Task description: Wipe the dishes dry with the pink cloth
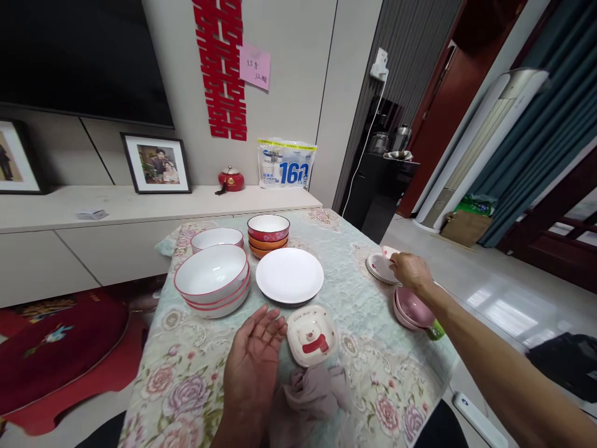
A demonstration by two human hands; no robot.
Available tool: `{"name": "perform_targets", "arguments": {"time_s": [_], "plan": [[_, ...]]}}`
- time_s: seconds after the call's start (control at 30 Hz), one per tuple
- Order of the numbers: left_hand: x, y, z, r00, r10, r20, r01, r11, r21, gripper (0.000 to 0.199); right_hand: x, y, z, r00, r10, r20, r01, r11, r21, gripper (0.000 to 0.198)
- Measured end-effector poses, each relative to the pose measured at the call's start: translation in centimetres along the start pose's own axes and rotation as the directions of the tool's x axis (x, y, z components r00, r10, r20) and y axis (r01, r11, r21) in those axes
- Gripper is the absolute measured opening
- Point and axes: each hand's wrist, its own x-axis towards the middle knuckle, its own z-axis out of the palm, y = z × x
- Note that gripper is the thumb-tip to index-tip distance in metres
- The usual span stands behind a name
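My left hand (255,354) is palm up with fingers stretched, holding nothing, just left of a square bear-print dish (313,336). A crumpled mauve cloth (317,393) lies in front of that dish. Out at the table's right side, my right hand (413,271) pinches a small white dish with pink marks (388,251), partly hidden by the fingers. That dish is over or beside a short stack of small plates (380,269); I cannot tell whether they touch. Nearer to me, partly behind my right forearm, are stacked pink bowls (416,306) with something green beside them.
White plates (289,275) are stacked mid-table. Red-rimmed white bowls (212,274) stand left of them, and red and orange bowls (268,233) behind. A floral cloth (373,373) covers the table. A cabinet holds a red pot (231,180) and a plastic pack (286,165).
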Motion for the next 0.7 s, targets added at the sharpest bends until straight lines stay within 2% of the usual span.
{"name": "perform_targets", "arguments": {"time_s": [0.13,0.33,0.5,0.7], "plan": [[0.3,-0.1,-0.1,1.0,0.015,-0.024,-0.014,0.999,0.039,0.02,0.9,-0.7,1.1,0.996,0.013,0.085,-0.011,1.0,-0.023,0.033],[0.3,-0.3,-0.3,1.0,0.025,-0.003,-0.025,0.996,0.086,0.016,1.5,-1.8,1.6,0.989,0.019,0.148,-0.014,0.999,-0.037,0.033],[0.5,-0.5,-0.9,0.998,0.034,0.048,-0.039,0.994,0.104,0.011,1.6,-2.3,1.7,0.988,0.009,0.151,-0.005,1.0,-0.024,0.034],[0.5,-0.7,-0.9,0.998,0.031,0.051,-0.038,0.989,0.143,0.01,2.1,-2.7,2.0,0.992,0.013,0.124,-0.018,0.999,0.043,0.031]]}}
